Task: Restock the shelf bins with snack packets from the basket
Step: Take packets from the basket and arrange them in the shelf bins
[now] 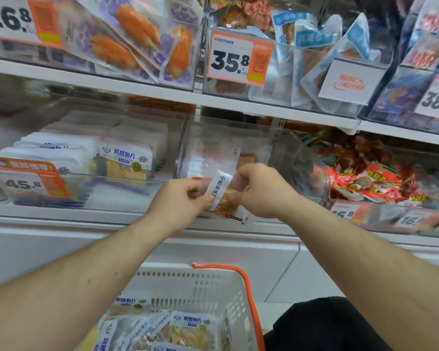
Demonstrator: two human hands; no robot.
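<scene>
**Two Hands, One Snack Packet**

Both hands are holding one snack packet [219, 196] between them. My left hand [180, 198] pinches its left edge with thumb and fingers, and my right hand [259, 188] pinches the right edge the same way. I think two hands are used so the floppy packet stays straight and can slide in neatly.

Just behind the hands is the clear middle bin [228, 148], with some packets of the same pale kind already inside (they are blurry, so I cannot count them). The packet sits at the bin's front edge, not yet inside.

To the left of the left hand is a bin of fish packets [126, 158] with a 45.8 price tag [28, 179]. To the right of the right hand is a bin of red packets [373, 178].

Below the hands, close to my body, is the white basket [195, 285] with an orange handle [241, 282]. More fish packets lie in it, so the job looks far from done.

Above the hands, a white shelf [150, 91] holds more bins.
</scene>
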